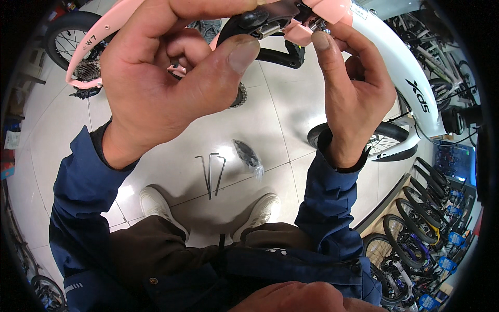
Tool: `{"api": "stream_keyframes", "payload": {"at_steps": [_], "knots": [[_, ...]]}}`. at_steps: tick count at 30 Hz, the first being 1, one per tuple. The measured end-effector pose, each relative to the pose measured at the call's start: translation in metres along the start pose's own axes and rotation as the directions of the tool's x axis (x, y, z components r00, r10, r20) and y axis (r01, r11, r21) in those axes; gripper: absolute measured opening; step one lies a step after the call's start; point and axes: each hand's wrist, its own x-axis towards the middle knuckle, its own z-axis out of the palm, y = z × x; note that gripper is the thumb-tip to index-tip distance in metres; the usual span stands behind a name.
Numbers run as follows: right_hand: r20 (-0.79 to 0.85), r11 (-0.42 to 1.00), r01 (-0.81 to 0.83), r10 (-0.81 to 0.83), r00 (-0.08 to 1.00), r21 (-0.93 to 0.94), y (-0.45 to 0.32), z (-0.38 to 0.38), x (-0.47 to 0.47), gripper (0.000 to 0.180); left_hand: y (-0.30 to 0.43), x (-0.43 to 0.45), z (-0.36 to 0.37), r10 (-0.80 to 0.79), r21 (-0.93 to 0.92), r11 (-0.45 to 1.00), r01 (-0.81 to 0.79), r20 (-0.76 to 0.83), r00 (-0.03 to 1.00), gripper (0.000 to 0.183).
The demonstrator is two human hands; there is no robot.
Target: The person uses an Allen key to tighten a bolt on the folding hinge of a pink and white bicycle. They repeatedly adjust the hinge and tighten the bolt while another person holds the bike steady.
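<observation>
A pink and white bicycle frame (401, 58) spans the top of the view, with its rear wheel at the left and front wheel (393, 136) at the right. My left hand (156, 78) is closed around a black part (249, 19), probably the bicycle's saddle, near a metal bolt or rod. My right hand (354, 78) pinches a small metal bolt (321, 27) between thumb and fingers, against the pink clamp area of the frame. Below the frame show a black crank arm (276, 56) and part of a toothed sprocket (243, 95).
On the tiled floor (273, 117) lie several hex keys (210, 175) and a black part in a clear plastic bag (247, 156), in front of my shoes. A row of bicycles (405, 218) stands at the right; more stand at the upper right. A stool (33, 68) is at the left.
</observation>
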Motion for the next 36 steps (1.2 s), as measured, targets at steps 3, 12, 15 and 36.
{"api": "stream_keyframes", "payload": {"at_steps": [3,12,15,36], "knots": [[-0.003,0.982,-0.045,0.047,0.999,0.184,0.002,0.004,0.001,0.031,-0.002,-0.001,0.001,-0.011,-0.032,0.999,0.01,-0.013,1.0,0.032],[-0.098,0.996,0.053,-0.06,0.993,-0.072,-0.009,-0.002,0.006,0.029,0.007,-0.002,0.001,-0.059,0.051,0.997,0.059,-0.012,0.998,0.033],[-0.103,0.968,0.11,-0.136,0.985,-0.225,-0.012,-0.004,0.01,0.031,0.011,0.0,0.0,-0.047,0.045,0.998,0.047,-0.001,0.999,0.034],[-0.133,0.967,0.123,-0.155,0.979,-0.224,-0.006,-0.002,0.011,0.03,0.016,0.001,-0.001,-0.052,0.105,0.993,0.051,0.006,0.999,0.035]]}}
